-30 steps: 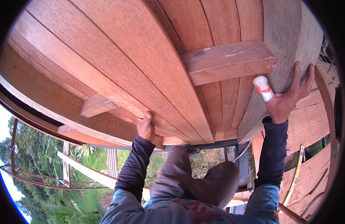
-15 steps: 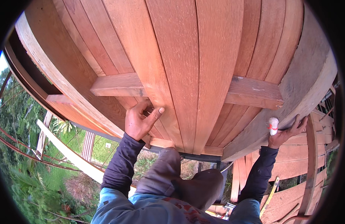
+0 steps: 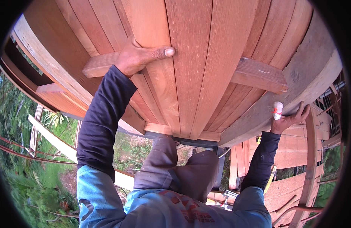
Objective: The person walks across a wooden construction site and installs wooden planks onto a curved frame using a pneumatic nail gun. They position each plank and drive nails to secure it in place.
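My left hand (image 3: 139, 57) is closed around the left edge of a loose reddish wooden plank (image 3: 154, 91). The thumb lies across the plank's face, while the other fingers are hidden behind it. This plank lies over a short crosspiece (image 3: 97, 65), beside other lengthwise planks (image 3: 188, 68). To the right, my right hand (image 3: 286, 121) rests against the outer lower edge of a thick grey-brown curved beam (image 3: 312, 72). Its fingers are stretched out and its thumb, wrapped in white with a red tie (image 3: 277, 110), stands apart from them.
A second crosspiece end (image 3: 259, 75) juts out at the right. My knees (image 3: 200, 171) are below the planks' lower ends. A pale board (image 3: 54, 138) slants at the left above grass, and more planking (image 3: 285, 152) with a yellow level-like tool (image 3: 271, 178) lies at the lower right.
My left hand has moved up along the plank, its thumb now across the face. My view has shifted slightly, and my right hand remains at the beam's edge.
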The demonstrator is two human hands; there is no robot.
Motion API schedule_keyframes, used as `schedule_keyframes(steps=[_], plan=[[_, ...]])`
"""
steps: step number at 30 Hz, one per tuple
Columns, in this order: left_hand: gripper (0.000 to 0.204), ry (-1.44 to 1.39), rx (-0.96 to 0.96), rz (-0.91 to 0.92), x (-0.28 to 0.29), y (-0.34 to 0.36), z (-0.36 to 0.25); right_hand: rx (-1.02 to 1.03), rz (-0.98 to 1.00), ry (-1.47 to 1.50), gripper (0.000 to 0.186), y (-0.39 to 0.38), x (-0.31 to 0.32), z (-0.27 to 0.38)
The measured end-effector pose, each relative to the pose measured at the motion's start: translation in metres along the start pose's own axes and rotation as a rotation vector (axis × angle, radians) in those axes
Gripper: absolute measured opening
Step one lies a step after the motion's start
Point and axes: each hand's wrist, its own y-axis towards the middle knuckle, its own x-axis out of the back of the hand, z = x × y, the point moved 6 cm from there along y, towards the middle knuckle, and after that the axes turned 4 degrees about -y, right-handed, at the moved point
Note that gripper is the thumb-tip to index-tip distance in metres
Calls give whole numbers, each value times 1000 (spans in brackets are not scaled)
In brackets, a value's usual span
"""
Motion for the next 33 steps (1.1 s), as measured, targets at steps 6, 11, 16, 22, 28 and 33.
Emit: schedule_keyframes(steps=[6,11,16,22,28,33], plan=[[54,-70,54,40,0,1,7,-38,24,13,98,-7,-2,-6],[36,64,44,53,-2,0,4,20,5,-23,99,-6,2,-8],[36,60,3,36,21,1,20,44,22,-17,98,-12,-3,-12],[42,16,-23,176,10,-2,9,38,29,-77,79,-12,-6,-4],[44,63,-87,28,18,5,12,116,-89,-226,74,-19,-5,-10],[46,196,-334,-49,27,4,13,166,-129,-326,42,-33,-8,-13]])
